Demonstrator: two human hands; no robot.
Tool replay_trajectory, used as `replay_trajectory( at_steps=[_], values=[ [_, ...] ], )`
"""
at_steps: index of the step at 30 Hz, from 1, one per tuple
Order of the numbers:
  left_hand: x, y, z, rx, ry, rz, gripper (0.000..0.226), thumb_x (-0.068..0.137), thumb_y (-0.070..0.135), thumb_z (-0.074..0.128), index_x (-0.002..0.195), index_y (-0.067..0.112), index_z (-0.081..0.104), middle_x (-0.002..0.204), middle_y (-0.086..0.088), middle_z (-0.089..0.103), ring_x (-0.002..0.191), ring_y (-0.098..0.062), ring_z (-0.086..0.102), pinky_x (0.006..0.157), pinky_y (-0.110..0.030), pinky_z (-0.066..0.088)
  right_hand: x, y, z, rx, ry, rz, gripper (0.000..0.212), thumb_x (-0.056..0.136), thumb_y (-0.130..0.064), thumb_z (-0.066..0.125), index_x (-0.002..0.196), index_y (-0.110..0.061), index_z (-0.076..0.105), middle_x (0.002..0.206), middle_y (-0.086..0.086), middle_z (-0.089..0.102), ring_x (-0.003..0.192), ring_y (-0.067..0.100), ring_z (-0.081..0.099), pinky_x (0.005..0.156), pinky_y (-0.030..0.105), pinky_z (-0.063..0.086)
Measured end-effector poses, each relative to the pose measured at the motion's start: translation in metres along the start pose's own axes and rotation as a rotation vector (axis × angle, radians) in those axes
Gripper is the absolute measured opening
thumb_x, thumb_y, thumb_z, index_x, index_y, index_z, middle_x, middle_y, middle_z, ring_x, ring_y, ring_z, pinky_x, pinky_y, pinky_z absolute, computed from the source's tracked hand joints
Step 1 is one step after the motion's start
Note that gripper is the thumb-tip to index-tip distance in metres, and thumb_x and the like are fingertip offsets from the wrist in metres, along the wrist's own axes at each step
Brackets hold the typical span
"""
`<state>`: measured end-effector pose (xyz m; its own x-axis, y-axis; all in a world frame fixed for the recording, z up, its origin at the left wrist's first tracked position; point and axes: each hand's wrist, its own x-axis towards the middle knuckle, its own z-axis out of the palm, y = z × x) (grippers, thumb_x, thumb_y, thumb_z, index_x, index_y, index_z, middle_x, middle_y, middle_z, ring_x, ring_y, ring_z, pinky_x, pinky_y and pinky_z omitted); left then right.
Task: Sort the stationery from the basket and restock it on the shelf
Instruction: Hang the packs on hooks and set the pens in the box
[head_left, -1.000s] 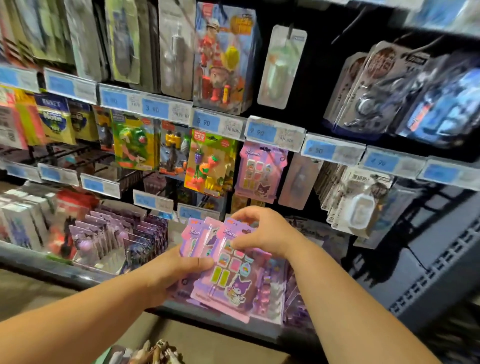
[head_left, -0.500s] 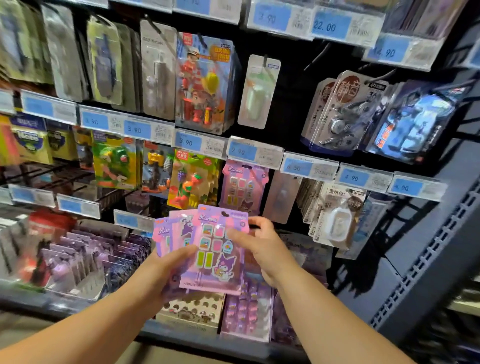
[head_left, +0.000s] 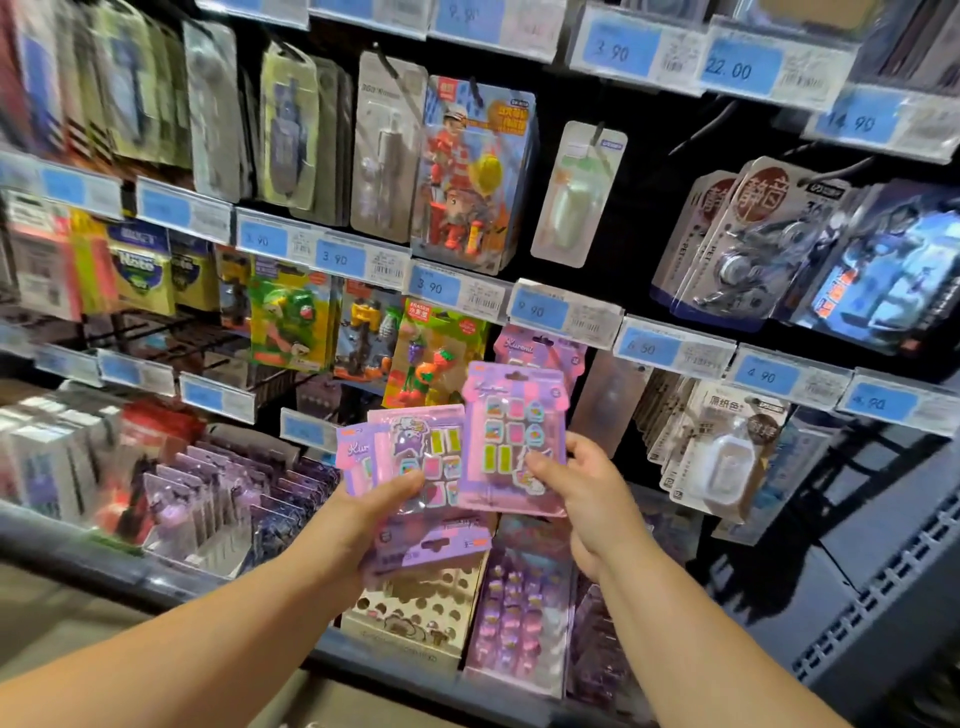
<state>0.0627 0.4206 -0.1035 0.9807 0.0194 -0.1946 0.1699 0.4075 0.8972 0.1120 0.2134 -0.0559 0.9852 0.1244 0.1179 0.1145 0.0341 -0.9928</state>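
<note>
My left hand (head_left: 371, 512) grips a fanned stack of pink and purple eraser blister packs (head_left: 410, 462) in front of the shelf. One pack of the same kind (head_left: 511, 441) stands upright to the right of that stack, pinched at its lower right edge by my right hand (head_left: 582, 483). It hangs just below a matching purple pack on a shelf hook (head_left: 540, 351), under the 9.90 price tag (head_left: 563, 312). The basket is out of view.
Hooks above carry toy eraser packs (head_left: 436, 353), a firefighter figure pack (head_left: 472, 176) and correction tape packs (head_left: 727, 452). The bottom shelf holds purple boxed items (head_left: 218, 499), a perforated cardboard display (head_left: 415, 613) and purple packs (head_left: 519, 613). A grey shelf upright (head_left: 883, 571) stands at the right.
Both hands have risen from the bottom shelf toward the hooks. My right hand has drawn one pack off the stack and lifted it up and to the right.
</note>
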Motion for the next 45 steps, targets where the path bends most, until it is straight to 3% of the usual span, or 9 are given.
replay_trajectory(
  at_steps=[5, 8, 10, 13, 20, 27, 33, 38, 45],
  values=[
    [0.001, 0.006, -0.008, -0.048, 0.022, 0.031, 0.053, 0.063, 0.027, 0.082, 0.111, 0.013, 0.068, 0.105, -0.019, 0.073, 0.099, -0.042, 0.066, 0.097, -0.063, 0.042, 0.013, -0.007, -0.01, -0.013, 0.098, -0.084, 0.015, 0.091, -0.001, 0.061, 0.102, -0.012, 0.062, 0.099, 0.005, 0.074, 0.086, 0.015, 0.072, 0.069, 0.021, 0.057],
    [0.003, 0.008, -0.01, -0.041, 0.014, 0.064, 0.054, 0.069, 0.027, 0.08, 0.119, 0.013, 0.065, 0.106, -0.017, 0.073, 0.093, -0.039, 0.069, 0.081, -0.056, 0.055, 0.019, -0.004, -0.01, -0.014, 0.115, -0.108, 0.017, 0.091, -0.003, 0.062, 0.106, -0.012, 0.061, 0.1, 0.003, 0.074, 0.089, 0.014, 0.072, 0.072, 0.024, 0.057],
    [0.006, 0.008, -0.011, -0.036, -0.001, 0.079, 0.057, 0.071, 0.026, 0.082, 0.123, 0.013, 0.062, 0.106, -0.017, 0.073, 0.093, -0.04, 0.07, 0.08, -0.056, 0.056, 0.024, -0.001, -0.009, -0.031, 0.139, -0.115, 0.02, 0.091, -0.007, 0.064, 0.11, -0.012, 0.061, 0.104, 0.002, 0.074, 0.096, 0.018, 0.071, 0.083, 0.032, 0.057],
    [0.008, 0.007, -0.01, -0.047, 0.004, 0.071, 0.054, 0.074, 0.024, 0.077, 0.124, 0.012, 0.06, 0.105, -0.015, 0.074, 0.082, -0.034, 0.073, 0.07, -0.05, 0.06, 0.031, 0.001, -0.007, -0.033, 0.171, -0.13, 0.021, 0.091, -0.008, 0.064, 0.111, -0.011, 0.06, 0.105, 0.002, 0.073, 0.096, 0.015, 0.07, 0.086, 0.031, 0.056],
    [0.009, 0.006, -0.007, -0.032, 0.014, 0.047, 0.072, 0.06, 0.026, 0.089, 0.125, 0.014, 0.059, 0.106, -0.013, 0.074, 0.098, -0.041, 0.07, 0.086, -0.068, 0.05, 0.044, 0.007, -0.001, -0.044, 0.183, -0.152, 0.025, 0.09, -0.009, 0.066, 0.113, -0.011, 0.059, 0.103, 0.0, 0.072, 0.093, 0.013, 0.07, 0.083, 0.03, 0.055],
    [0.011, 0.008, -0.01, -0.068, 0.016, 0.037, 0.054, 0.073, 0.02, 0.072, 0.125, 0.01, 0.058, 0.104, -0.018, 0.074, 0.083, -0.037, 0.073, 0.063, -0.049, 0.061, 0.047, 0.014, 0.0, -0.028, 0.175, -0.163, 0.027, 0.091, -0.009, 0.064, 0.116, -0.012, 0.057, 0.105, -0.001, 0.072, 0.095, 0.012, 0.07, 0.08, 0.025, 0.055],
    [0.009, 0.01, -0.01, -0.065, 0.013, 0.046, 0.048, 0.074, 0.021, 0.071, 0.12, 0.01, 0.06, 0.102, -0.017, 0.074, 0.079, -0.034, 0.074, 0.059, -0.042, 0.061, 0.049, 0.015, -0.002, -0.03, 0.145, -0.175, 0.026, 0.092, -0.008, 0.062, 0.116, -0.017, 0.058, 0.104, -0.003, 0.073, 0.096, 0.011, 0.07, 0.079, 0.023, 0.055],
    [0.008, 0.009, -0.009, -0.05, 0.024, 0.045, 0.05, 0.072, 0.022, 0.072, 0.119, 0.011, 0.06, 0.102, -0.017, 0.074, 0.078, -0.034, 0.074, 0.062, -0.045, 0.062, 0.049, 0.017, -0.002, -0.031, 0.15, -0.186, 0.03, 0.092, -0.008, 0.062, 0.121, -0.015, 0.057, 0.106, -0.002, 0.073, 0.099, 0.013, 0.07, 0.088, 0.033, 0.054],
    [0.008, 0.009, -0.009, -0.045, 0.028, 0.052, 0.053, 0.071, 0.022, 0.074, 0.121, 0.012, 0.06, 0.103, -0.017, 0.074, 0.081, -0.034, 0.074, 0.064, -0.044, 0.062, 0.048, 0.02, -0.004, -0.064, 0.156, -0.206, 0.03, 0.092, -0.01, 0.063, 0.12, -0.02, 0.056, 0.1, -0.011, 0.074, 0.098, 0.01, 0.069, 0.092, 0.035, 0.052]
  ],
)
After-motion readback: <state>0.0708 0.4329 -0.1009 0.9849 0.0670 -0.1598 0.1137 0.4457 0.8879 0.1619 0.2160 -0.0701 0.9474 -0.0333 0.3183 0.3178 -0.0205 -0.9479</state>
